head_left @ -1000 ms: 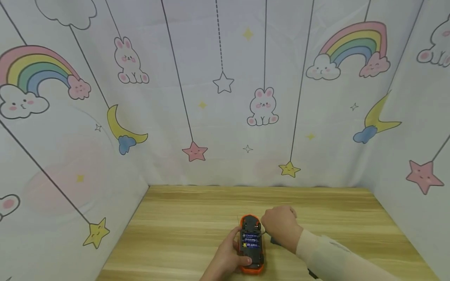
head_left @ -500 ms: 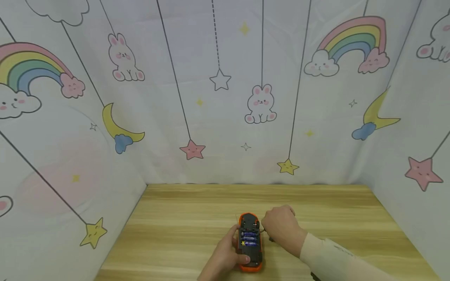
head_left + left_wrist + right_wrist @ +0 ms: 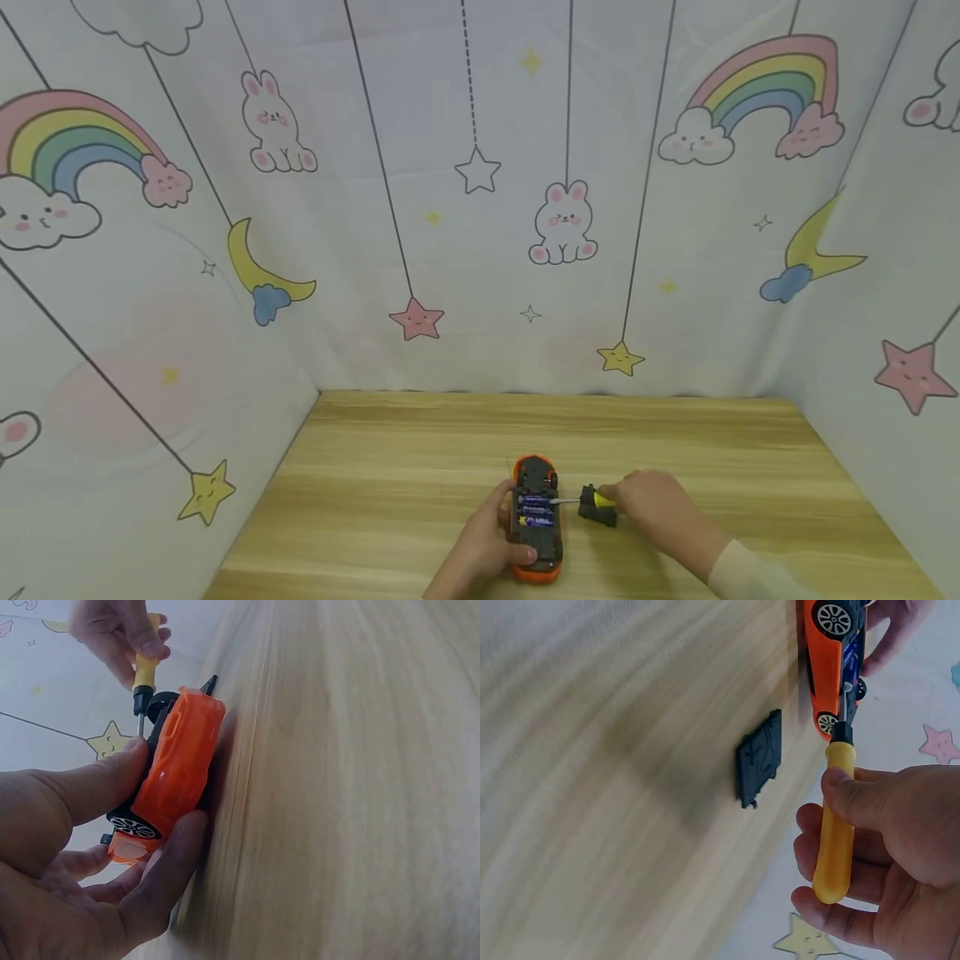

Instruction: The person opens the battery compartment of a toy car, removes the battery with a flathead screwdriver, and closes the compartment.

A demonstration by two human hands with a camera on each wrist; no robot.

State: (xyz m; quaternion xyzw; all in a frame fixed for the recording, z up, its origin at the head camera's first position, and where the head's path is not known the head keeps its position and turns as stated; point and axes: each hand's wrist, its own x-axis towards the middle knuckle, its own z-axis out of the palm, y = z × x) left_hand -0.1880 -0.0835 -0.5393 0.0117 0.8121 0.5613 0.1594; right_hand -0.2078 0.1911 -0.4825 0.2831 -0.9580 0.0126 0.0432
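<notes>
An orange toy car [image 3: 538,575] lies wheels-up on the wooden table, its black underside showing. Purple batteries [image 3: 536,510] sit side by side in its uncovered compartment. My left hand [image 3: 487,537] grips the car from the left, thumb on the underside. In my right hand [image 3: 900,840] is a screwdriver [image 3: 836,825] with a yellow handle, pinched between thumb and fingers. Its metal shaft runs nearly level toward the batteries, with the tip at the compartment's right edge; whether it touches a battery I cannot tell. A black plastic cover [image 3: 759,761] lies on the table below the screwdriver.
The wooden table [image 3: 375,467] spreads around the car. White curtains [image 3: 480,267] printed with rabbits, stars and rainbows enclose its back and both sides. A thin antenna wire [image 3: 509,468] sticks out near the car's far left end.
My right hand has swung back to the right and turned, bringing the yellow screwdriver handle and the black cover into plain view. The left hand and car stay about where they were.
</notes>
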